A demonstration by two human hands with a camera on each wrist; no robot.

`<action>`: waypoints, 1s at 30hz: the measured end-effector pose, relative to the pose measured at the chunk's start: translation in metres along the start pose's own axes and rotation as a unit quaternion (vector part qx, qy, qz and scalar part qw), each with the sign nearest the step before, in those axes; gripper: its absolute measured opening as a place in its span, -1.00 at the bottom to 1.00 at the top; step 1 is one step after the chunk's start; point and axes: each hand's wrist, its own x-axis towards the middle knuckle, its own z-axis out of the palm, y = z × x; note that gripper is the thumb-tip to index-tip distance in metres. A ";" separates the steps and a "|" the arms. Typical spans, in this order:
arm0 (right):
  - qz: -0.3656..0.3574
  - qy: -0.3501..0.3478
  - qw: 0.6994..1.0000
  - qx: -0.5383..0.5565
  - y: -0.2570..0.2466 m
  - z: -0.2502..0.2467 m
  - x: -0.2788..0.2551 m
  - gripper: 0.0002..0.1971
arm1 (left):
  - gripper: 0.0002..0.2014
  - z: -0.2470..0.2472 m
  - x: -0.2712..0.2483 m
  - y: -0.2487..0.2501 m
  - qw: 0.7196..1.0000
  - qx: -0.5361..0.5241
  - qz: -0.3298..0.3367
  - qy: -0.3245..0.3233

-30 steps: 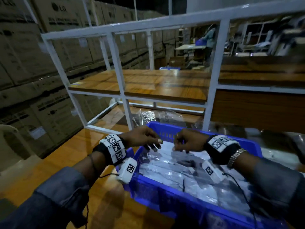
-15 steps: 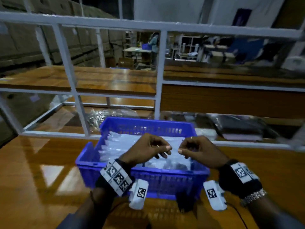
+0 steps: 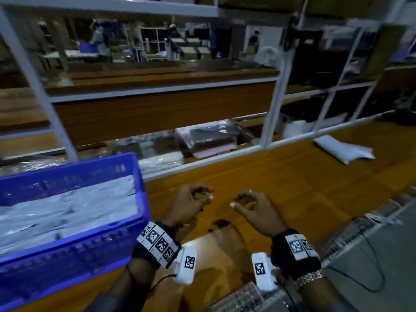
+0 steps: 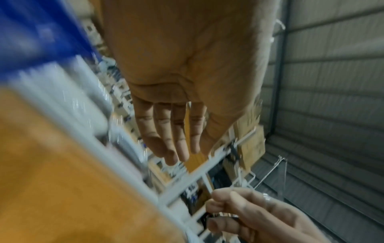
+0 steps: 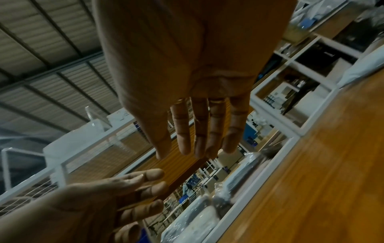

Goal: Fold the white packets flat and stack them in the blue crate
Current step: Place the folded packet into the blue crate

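The blue crate (image 3: 67, 255) stands on the wooden table at the left, with white packets (image 3: 67, 208) lying flat inside it. Both hands hover above the bare wood just right of the crate. My left hand (image 3: 203, 195) is loosely curled and holds nothing. My right hand (image 3: 238, 201), a short gap away, is also loosely curled and empty. In the left wrist view the left fingers (image 4: 172, 136) hang relaxed; in the right wrist view the right fingers (image 5: 203, 131) do too. More white packets (image 3: 344, 149) lie far right on the table.
A white metal rack frame (image 3: 270, 109) runs along the back of the table. Plastic-wrapped goods (image 3: 211, 140) lie on its lower shelf. A grey mesh-topped object (image 3: 364, 251) with a black cable sits at the lower right. People work far behind the rack.
Both hands have left the crate and moved right, out over the table. The view has swung right, so the crate now sits at the left edge.
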 end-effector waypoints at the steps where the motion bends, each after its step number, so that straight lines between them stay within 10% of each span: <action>1: 0.013 0.005 1.000 -0.001 0.014 -0.019 -0.006 -0.85 | -0.84 0.023 0.006 0.003 1.000 -0.001 -0.011 -0.007; 10: 0.066 0.047 0.997 0.008 0.122 -0.163 -0.009 -0.90 | -0.91 0.189 0.082 0.048 0.995 -0.009 -0.040 -0.091; 30: 0.143 0.169 0.970 -0.099 0.231 -0.332 0.134 -0.77 | -0.91 0.336 0.345 0.063 0.989 -0.006 0.026 -0.147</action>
